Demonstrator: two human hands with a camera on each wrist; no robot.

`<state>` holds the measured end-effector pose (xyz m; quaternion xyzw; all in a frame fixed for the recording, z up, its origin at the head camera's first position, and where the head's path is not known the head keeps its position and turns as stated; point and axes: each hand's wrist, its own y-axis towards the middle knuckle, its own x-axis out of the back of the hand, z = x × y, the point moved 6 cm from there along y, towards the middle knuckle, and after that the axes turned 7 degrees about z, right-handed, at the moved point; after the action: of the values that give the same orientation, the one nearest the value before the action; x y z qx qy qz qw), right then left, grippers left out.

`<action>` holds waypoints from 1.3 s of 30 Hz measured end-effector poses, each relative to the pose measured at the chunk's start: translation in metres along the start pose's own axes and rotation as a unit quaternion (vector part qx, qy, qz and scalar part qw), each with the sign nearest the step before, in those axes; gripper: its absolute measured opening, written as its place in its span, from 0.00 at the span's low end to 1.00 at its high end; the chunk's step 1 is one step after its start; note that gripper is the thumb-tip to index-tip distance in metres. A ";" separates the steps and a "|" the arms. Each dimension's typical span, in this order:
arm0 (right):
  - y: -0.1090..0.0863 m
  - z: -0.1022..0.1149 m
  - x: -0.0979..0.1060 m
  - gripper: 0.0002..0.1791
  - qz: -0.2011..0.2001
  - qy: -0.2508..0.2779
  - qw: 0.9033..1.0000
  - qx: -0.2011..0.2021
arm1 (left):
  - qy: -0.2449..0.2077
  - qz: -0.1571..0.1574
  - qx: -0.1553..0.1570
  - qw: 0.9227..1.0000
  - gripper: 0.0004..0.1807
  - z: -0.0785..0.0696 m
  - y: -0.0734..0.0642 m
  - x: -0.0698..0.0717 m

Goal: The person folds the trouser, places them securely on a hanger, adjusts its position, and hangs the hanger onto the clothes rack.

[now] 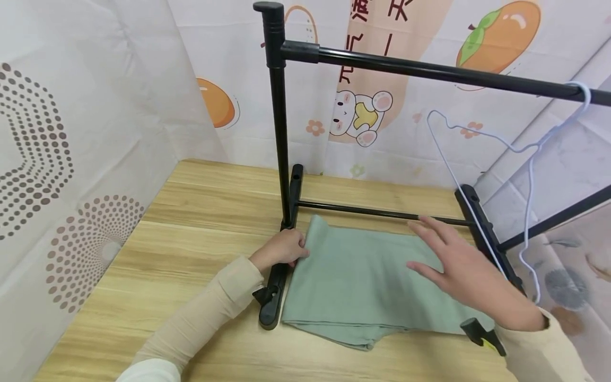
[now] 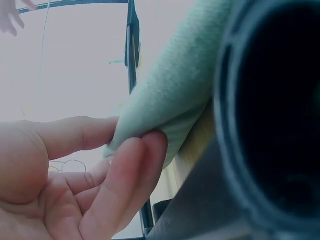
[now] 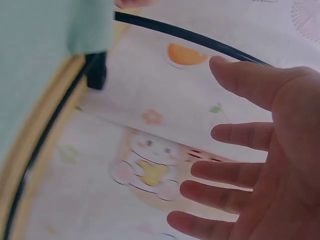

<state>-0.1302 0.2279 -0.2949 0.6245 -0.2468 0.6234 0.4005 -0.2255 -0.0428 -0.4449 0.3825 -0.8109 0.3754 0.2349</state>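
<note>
A folded sage-green cloth [image 1: 353, 281], its exact kind hard to tell, lies flat on the wooden table under a black rack. My left hand [image 1: 281, 248] pinches its left edge beside the rack's foot. In the left wrist view, thumb and fingers of that left hand [image 2: 100, 185] close on a rounded fold of the green cloth [image 2: 172, 75]. Above the cloth's right part hovers my right hand [image 1: 463, 270], fingers spread and holding nothing. The right wrist view shows this right hand [image 3: 295, 150] with straight, separated fingers.
The rack's left post [image 1: 280, 132] rises close by my left hand, and its top bar [image 1: 406, 66] crosses overhead. A pale blue hanger [image 1: 531, 170] hangs from that bar at the right. Printed curtains [image 1: 267, 143] stand behind and beside the wooden table [image 1: 191, 212].
</note>
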 end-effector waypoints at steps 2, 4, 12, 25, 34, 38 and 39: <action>-0.002 0.002 0.016 0.35 -0.041 -0.014 0.999 0.015 | 0.007 -0.007 -0.002 1.000 0.18 -0.001 -0.001 0.000; -0.003 0.004 0.033 0.37 -0.076 -0.031 0.996 0.023 | 0.015 -0.016 -0.006 1.000 0.18 -0.002 -0.001 0.001; -0.001 -0.015 0.088 0.45 -0.164 -0.081 0.982 -0.037 | 0.046 -0.038 -0.010 0.998 0.15 -0.004 -0.001 0.005; 0.001 -0.115 0.117 0.29 -0.199 0.084 0.915 -0.340 | -0.053 -0.005 0.004 0.999 0.12 0.000 0.016 0.017; 0.017 -0.151 0.109 0.31 -0.087 0.177 0.915 -0.352 | -0.029 0.003 0.024 0.999 0.13 -0.002 0.021 0.021; 0.020 -0.155 0.110 0.24 -0.093 0.197 0.909 -0.356 | -0.003 0.010 0.030 0.999 0.16 -0.002 0.020 0.020; 0.021 -0.156 0.110 0.25 -0.088 0.198 0.907 -0.360 | -0.001 0.012 0.032 0.999 0.16 -0.002 0.020 0.019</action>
<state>-0.2266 0.3627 -0.1990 0.3207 -0.3143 0.5656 0.6917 -0.2529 -0.0416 -0.4397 0.3804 -0.8032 0.4034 0.2175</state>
